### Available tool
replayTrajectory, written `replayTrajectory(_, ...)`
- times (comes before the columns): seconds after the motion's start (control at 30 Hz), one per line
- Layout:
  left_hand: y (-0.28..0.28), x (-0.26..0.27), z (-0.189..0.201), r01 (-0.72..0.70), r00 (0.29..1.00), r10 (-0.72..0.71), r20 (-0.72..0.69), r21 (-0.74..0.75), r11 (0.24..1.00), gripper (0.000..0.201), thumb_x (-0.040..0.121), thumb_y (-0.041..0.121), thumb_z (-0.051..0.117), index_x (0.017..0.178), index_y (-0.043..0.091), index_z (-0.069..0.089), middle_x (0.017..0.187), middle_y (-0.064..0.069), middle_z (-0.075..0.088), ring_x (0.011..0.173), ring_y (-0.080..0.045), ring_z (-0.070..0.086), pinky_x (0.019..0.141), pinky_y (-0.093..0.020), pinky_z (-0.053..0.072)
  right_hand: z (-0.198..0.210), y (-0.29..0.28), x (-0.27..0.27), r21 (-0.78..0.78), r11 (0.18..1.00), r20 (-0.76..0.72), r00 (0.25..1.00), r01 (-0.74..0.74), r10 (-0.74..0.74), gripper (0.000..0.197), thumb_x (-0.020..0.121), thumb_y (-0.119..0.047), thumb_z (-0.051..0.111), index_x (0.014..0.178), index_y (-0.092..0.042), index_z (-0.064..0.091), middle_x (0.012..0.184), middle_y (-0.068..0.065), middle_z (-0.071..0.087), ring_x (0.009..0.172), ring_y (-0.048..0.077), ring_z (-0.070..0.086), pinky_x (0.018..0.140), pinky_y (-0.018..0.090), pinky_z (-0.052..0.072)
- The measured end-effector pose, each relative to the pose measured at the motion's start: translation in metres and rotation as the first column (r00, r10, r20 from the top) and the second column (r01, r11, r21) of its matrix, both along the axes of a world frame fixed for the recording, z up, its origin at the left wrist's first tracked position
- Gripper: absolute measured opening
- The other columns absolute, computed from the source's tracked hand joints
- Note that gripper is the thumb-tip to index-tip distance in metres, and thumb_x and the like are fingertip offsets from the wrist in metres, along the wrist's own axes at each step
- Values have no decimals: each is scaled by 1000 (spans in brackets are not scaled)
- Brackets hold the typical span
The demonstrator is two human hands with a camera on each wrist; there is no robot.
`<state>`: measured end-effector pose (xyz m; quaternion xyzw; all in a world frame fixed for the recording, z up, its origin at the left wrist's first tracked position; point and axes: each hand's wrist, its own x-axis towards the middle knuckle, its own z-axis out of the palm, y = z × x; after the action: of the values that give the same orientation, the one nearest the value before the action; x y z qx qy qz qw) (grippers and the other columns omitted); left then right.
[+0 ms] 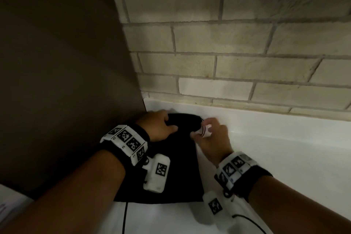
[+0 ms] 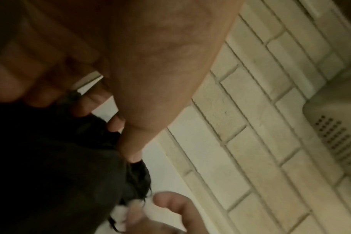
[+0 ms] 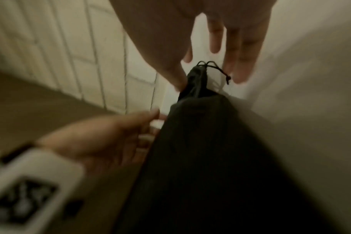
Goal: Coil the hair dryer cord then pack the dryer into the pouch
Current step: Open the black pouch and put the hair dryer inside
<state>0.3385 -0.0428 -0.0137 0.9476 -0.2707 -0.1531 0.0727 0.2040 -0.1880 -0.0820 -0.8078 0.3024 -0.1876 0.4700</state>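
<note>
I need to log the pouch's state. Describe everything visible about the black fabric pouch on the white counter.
The black fabric pouch looks soft and matte. It lies flat on the white counter, its gathered mouth toward the tiled wall. A thin black drawstring loops out at the mouth. The left hand rests on its upper left edge; the right hand pinches at the mouth's right side, where something small and white shows. What it contains is hidden.

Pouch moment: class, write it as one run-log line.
pouch: flat on counter | left hand: gripping mouth | right hand: pinching white tag | dryer: unseen
</note>
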Motion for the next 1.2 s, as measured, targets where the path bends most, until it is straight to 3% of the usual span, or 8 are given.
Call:
replayTrajectory(0.13,1,-18,-14,163,971,-153,-184,40,986,69,83,58,62,143,30,44,145,-8,53,125,-27,54,103,-35,45,3,23,-18,-43,944,-234,922,-327,309,51,75,-32,77,121,-25,56,102,-1,59,95,19,60,78,25,45)
replayTrajectory(0.37,4,-23,-14,204,928,-141,-344,156,966,89,82,46,67,157,32,20,159,-9,37,136,-30,44,112,-39,40,1,45,-38,-16,847,-388,785,-531,484,33,81,-16,66,114,-16,64,109,3,63,101,23,61,75,20,41)
replayTrajectory(0.5,2,-27,-17,165,919,-104,-381,132,977,94,89,35,64,159,33,1,165,-10,23,142,-31,36,109,-30,36,3,49,-48,3,812,-396,745,-583,536,36,81,-11,66,117,-14,64,97,-7,51,90,15,53,77,25,47)
replayTrajectory(0.63,-1,-28,-22,137,915,-67,-399,151,979,103,81,40,65,152,49,-8,170,-4,-4,150,-35,19,117,-38,32,3,53,-60,64,777,-405,695,-626,594,32,80,-15,72,112,-15,67,73,-10,53,71,7,55,76,24,54)
replayTrajectory(0.77,-9,-33,-30,97,953,-20,-302,245,965,110,76,71,60,153,48,-14,168,-6,-12,150,-49,-5,121,-60,6,8,61,-68,196,759,-411,651,-621,638,33,82,-12,74,114,-9,67,75,-8,60,61,8,62,65,18,56)
replayTrajectory(1.0,-16,-37,-37,17,984,20,-178,203,979,121,63,92,45,155,41,-14,168,-10,-13,147,-54,-13,118,-67,5,22,68,-75,287,747,-414,626,-599,661,31,88,-10,69,118,-11,69,122,7,68,122,28,59,84,19,46)
replayTrajectory(1.07,-15,-43,-35,66,990,-44,-135,163,984,124,59,94,46,155,43,-14,169,-7,-11,148,-51,-16,117,-68,5,23,68,-82,329,759,-375,660,-562,651,34,87,-10,69,120,-10,69,108,-1,68,118,23,61,81,16,48)
replayTrajectory(1.2,-3,-63,-23,137,989,-127,-75,144,980,128,52,98,42,154,43,-13,169,-3,-10,152,-41,-13,117,-68,3,38,58,-110,293,761,-293,703,-578,647,17,80,-19,76,91,-26,66,85,-11,62,83,13,63,87,35,57)
